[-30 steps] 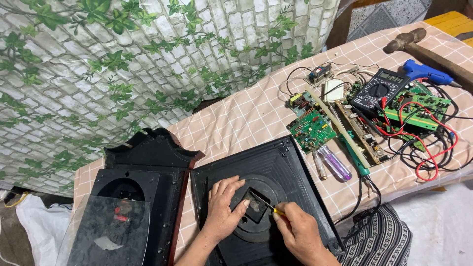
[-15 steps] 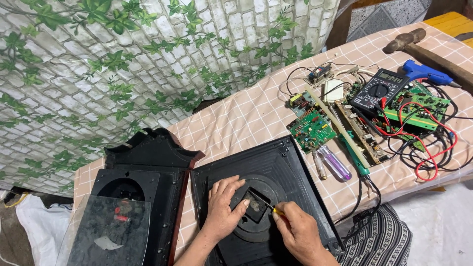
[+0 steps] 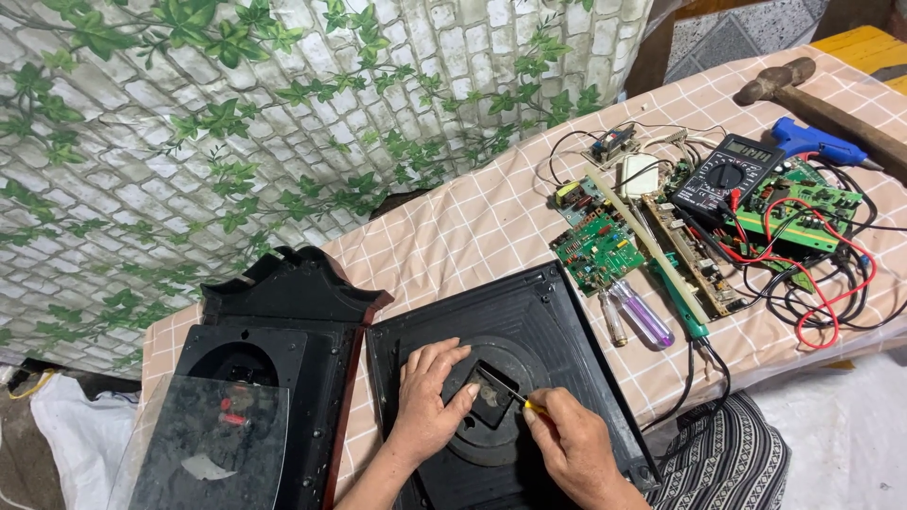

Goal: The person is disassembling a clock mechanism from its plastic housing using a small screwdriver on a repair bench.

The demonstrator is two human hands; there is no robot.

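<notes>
A square black plastic clock back (image 3: 529, 312) lies face down near the table's front edge, with a small black mechanism box (image 3: 491, 395) in its round middle recess. My left hand (image 3: 425, 397) rests flat on the recess and its thumb touches the box's left side. My right hand (image 3: 572, 449) pinches a thin yellow-handled screwdriver (image 3: 515, 397), whose tip sits on top of the box.
A dark wooden clock case (image 3: 274, 312) with a loose glass pane (image 3: 213, 449) lies to the left. To the right are green circuit boards (image 3: 595, 247), a purple-handled screwdriver (image 3: 642, 314), a multimeter (image 3: 726, 177) with red and black leads, a blue glue gun (image 3: 812, 142) and a hammer (image 3: 803, 90).
The hands have barely moved; the screwdriver tip stays on the mechanism box.
</notes>
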